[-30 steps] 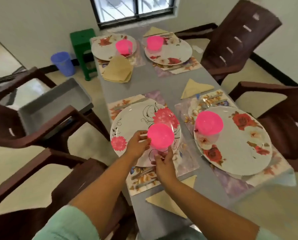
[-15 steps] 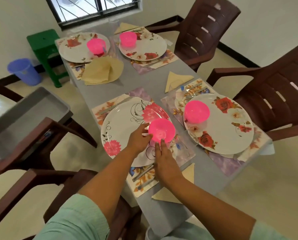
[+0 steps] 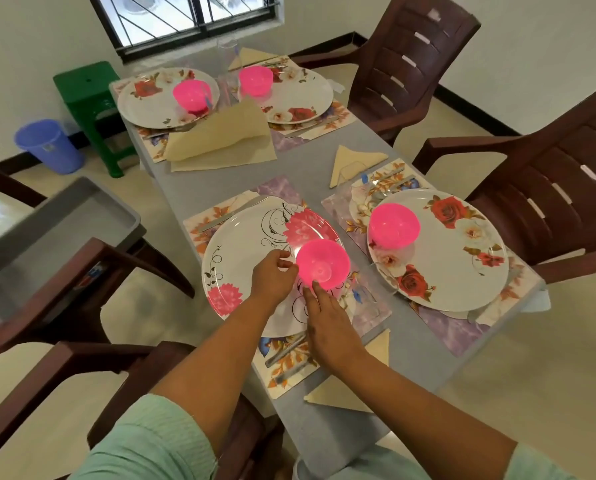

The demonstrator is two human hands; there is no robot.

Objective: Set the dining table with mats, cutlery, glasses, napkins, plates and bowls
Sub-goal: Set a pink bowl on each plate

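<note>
In the middle of the frame a pink bowl is sitting on a big white plate with pink flowers, at the plate's right side. The left hand is touching the bowl's left edge with bent fingers, which are pinching the rim as far as I can tell. The right hand is lying flat below the bowl, its straight fingers pressed together and touching the bowl's near side. The plate is lying on a flowery mat on the grey desk. To the right, another pink bowl is sitting on a rose plate. At the top, two more pink bowls are resting on plates. A folded napkin is lying near the middle right.
</note>
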